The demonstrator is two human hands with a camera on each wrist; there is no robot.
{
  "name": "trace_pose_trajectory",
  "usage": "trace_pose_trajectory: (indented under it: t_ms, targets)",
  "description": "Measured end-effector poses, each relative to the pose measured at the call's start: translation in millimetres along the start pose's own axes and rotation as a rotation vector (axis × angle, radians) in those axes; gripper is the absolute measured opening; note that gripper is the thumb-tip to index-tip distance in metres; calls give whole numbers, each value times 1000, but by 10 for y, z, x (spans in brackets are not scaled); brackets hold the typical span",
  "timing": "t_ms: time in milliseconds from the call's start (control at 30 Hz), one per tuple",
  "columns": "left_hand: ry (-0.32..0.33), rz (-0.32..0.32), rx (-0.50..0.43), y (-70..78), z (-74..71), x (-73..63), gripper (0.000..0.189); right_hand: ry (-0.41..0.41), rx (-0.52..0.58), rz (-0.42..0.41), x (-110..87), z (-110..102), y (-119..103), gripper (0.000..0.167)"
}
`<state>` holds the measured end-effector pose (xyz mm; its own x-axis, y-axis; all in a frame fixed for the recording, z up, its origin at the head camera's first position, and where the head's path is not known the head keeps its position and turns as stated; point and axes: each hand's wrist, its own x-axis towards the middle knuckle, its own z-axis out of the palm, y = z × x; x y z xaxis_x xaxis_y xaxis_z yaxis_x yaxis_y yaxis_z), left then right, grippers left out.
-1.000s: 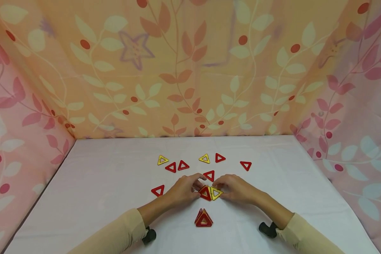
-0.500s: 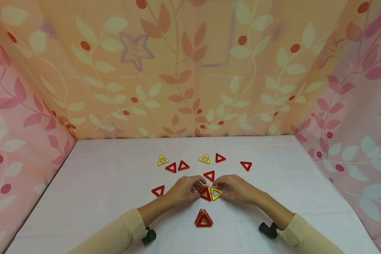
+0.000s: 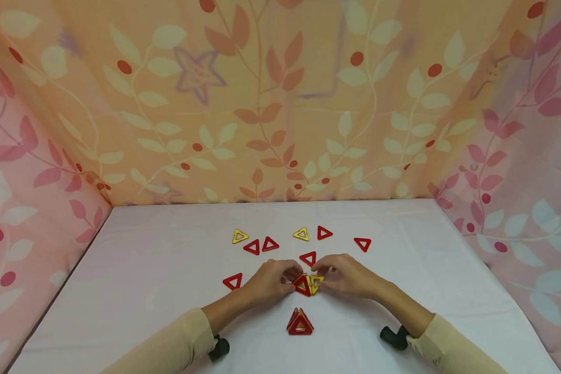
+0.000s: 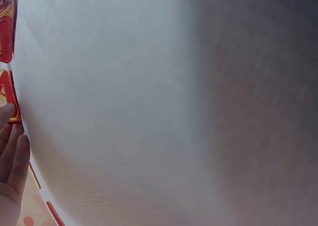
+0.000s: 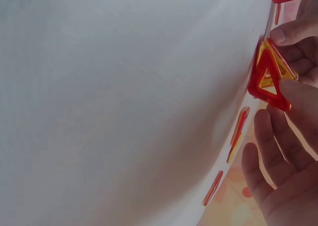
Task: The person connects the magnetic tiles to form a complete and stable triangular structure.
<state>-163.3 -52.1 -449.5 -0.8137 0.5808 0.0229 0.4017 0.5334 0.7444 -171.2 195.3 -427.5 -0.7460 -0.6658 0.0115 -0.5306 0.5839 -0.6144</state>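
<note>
In the head view, my left hand (image 3: 272,280) pinches a red triangular tile (image 3: 304,293) that forms one face of a small tilted cluster. My right hand (image 3: 348,277) holds a yellow triangular tile (image 3: 312,289) against its right side, edges touching. The left wrist view has the left thumb on the red tile (image 4: 13,98) at the far left edge. In the right wrist view, the right thumb presses the cluster's red face (image 5: 258,82), with yellow showing behind it; the other right fingers (image 5: 268,146) extend below. Part of the cluster is hidden by the fingers.
A red pyramid of tiles (image 3: 300,331) stands just in front of the hands. Behind lie several loose tiles, including a yellow one (image 3: 235,240) and a red one (image 3: 357,240). Another red tile (image 3: 229,281) lies beside the left forearm. Patterned cloth (image 3: 280,130) surrounds the table.
The yellow tile has tilted up and leftward toward the red tile, looking narrower now. My right hand has shifted slightly left with it. The left hand stays almost still.
</note>
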Motion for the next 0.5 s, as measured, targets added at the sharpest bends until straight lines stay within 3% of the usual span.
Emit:
trace_pose_trajectory:
  t_ms: [233,500]
  targets:
    - [6,1,-5,3,2,-4,31,17,41,-43,36,20,-20,31]
    - [3,6,-10,0,-5,-5,30,25,28,-34,69,47,-51,29]
